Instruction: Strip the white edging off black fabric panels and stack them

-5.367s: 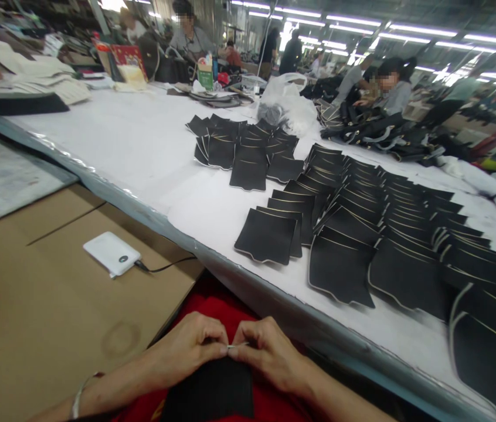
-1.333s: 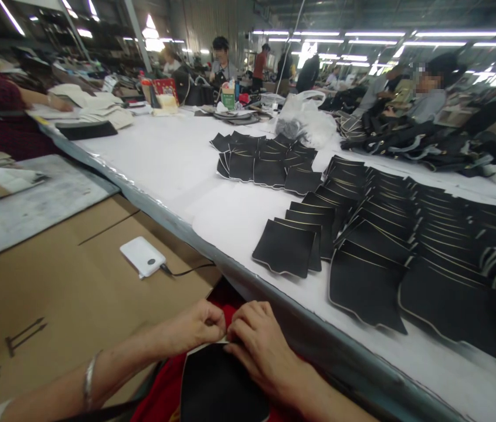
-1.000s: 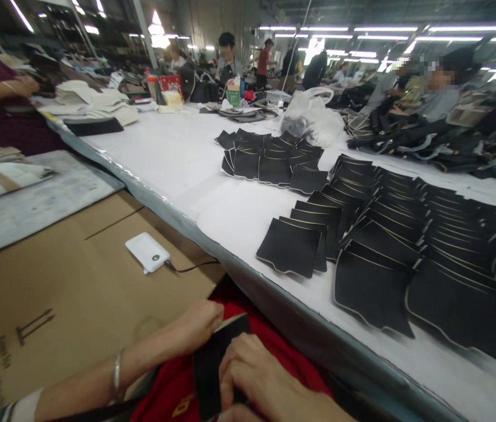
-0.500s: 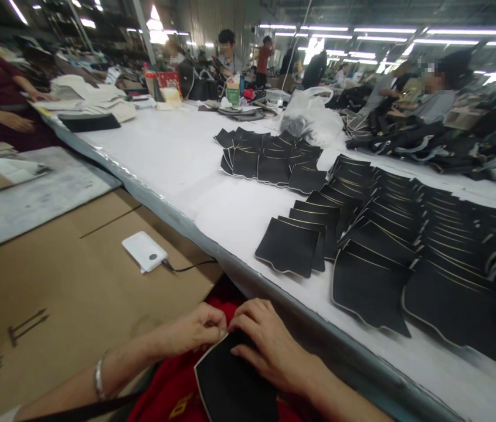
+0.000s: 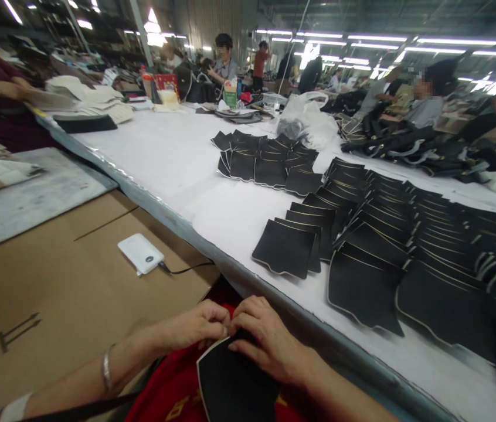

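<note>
Close to my body, above red cloth [image 5: 155,404], I hold a black leather-like panel [image 5: 234,381] with a pale edge. My left hand [image 5: 204,325] pinches its upper corner, the fingers closed. My right hand [image 5: 269,340] wraps over the upper right part, thumb on the black face and fingertips close to the left hand's. What lies right between the fingertips is hidden. On the white table, the nearest similar black panel [image 5: 284,247] rests at the end of an overlapping row, and larger panels [image 5: 362,287] lie to its right.
A white power bank [image 5: 141,253] with a black cable sits on a cardboard box [image 5: 76,305] at left. The table edge [image 5: 230,264] runs diagonally past my hands. Further back are a plastic bag [image 5: 305,117], a smaller group of panels [image 5: 269,161] and several people at work.
My hands stay at the panel's upper corner with only slight finger movement. The whole view has shifted slightly. At far left, another person's hands have moved up to the pale sheets.
</note>
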Demonstrator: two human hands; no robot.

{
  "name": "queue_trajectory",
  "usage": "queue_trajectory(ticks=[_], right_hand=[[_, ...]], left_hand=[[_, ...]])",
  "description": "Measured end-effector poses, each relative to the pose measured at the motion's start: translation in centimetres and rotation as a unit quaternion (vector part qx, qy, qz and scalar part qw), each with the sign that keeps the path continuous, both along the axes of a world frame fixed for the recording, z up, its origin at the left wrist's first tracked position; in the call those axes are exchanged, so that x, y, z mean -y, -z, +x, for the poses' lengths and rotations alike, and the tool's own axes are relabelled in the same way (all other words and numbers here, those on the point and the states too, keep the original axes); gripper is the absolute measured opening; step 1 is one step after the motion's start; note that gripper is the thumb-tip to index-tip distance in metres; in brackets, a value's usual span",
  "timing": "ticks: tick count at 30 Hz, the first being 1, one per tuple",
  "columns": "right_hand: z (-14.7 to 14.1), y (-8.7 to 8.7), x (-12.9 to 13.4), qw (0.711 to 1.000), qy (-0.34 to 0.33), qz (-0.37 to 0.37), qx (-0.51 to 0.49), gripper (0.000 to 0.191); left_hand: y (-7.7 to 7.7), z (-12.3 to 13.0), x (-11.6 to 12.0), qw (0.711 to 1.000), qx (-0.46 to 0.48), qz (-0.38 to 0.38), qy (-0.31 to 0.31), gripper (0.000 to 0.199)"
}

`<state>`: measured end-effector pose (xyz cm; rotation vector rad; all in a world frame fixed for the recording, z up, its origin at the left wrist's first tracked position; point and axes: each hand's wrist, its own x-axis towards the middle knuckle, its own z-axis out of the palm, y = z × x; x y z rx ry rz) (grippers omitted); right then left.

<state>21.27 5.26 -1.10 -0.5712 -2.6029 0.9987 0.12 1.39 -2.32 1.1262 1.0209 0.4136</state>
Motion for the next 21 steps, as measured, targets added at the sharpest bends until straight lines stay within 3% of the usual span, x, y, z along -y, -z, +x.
queue_trajectory(ticks=[6, 12, 14, 17, 21], right_hand=[[0.5, 0.6, -1.2, 0.997, -0.037, -0.062, 0.014, 0.016], [-0.1, -3.4, 0.8, 0.980, -0.054, -0.178, -0.071, 0.013], [-0.3, -3.8, 1.2, 0.970, -0.047, -0.222, -0.092, 0.019], [-0.1, -2.4, 1.3, 0.956, 0.026, -0.268, -0.118, 0.024], [0.9, 0.0, 1.4, 0.959, 0.102, -0.246, -0.099, 0.026]], left_hand=[[0.2, -0.2, -0.1, 0.998, -0.042, 0.041, 0.030, 0.017], [-0.4, -0.8, -2.0, 0.989, -0.102, 0.106, 0.031, 0.012], [-0.4, -0.5, -2.3, 0.988, -0.097, 0.111, 0.044, 0.016], [-0.4, -0.3, -2.0, 0.988, -0.094, 0.117, 0.040, 0.026], [-0.4, -1.2, -0.2, 0.987, -0.101, 0.128, 0.003, 0.045]])
